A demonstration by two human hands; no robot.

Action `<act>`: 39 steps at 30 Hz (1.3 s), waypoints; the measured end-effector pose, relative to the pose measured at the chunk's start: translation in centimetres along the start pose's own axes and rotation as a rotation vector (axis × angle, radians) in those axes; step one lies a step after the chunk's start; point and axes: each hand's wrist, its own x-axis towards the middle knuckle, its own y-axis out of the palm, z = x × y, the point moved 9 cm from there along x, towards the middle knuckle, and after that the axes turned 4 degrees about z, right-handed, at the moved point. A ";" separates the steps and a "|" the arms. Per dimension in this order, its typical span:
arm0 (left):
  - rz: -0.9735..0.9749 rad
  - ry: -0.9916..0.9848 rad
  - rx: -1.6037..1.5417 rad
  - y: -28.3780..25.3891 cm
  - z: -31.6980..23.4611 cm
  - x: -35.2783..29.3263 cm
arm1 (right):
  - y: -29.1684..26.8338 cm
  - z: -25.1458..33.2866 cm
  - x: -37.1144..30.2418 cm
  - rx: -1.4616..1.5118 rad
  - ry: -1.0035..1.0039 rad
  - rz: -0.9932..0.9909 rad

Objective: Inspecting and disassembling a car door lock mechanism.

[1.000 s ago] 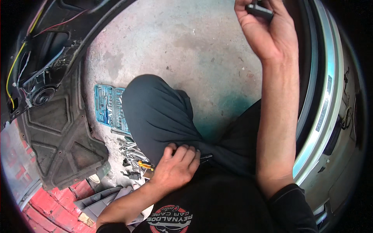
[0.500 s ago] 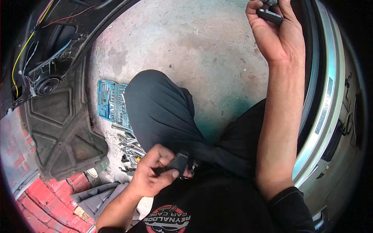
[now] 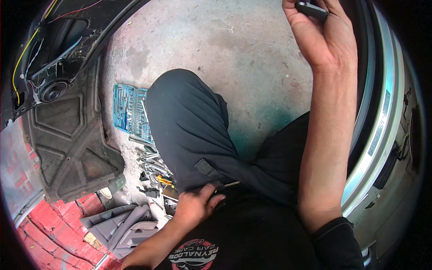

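Low by my lap, my left hand is closed around a dark thing, mostly hidden by the fingers; a thin metal shaft sticks out past them. Just beyond that hand, a dark rectangular piece lies against my trouser leg. My right arm reaches up to the top edge of the view. There my right hand, palm showing, has its fingers curled around a black, flat piece with a pale edge. The fingertips and the far end of that piece are cut off by the frame.
An opened blue socket set case and several loose hand tools lie left of my knee. Grey trim panels rest by red bricks. A stripped car door stands left; a metallic door sill curves along the right.
My left hand has moved down and right toward my lap. The black block it held is no longer seen in it; a dark rectangle shows on the trousers. The right hand has barely moved.
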 end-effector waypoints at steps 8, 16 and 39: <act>0.252 0.067 0.326 2.4 -0.8 0.1 | 0.3 -1.7 -1.1 0.202 0.177 -0.005; -0.051 0.457 -0.440 -10.8 -11.1 1.0 | 3.0 -0.1 -1.8 0.124 0.173 0.030; -0.607 0.811 -0.126 -23.4 -23.6 13.7 | 3.5 2.0 -2.6 -0.167 -0.023 0.093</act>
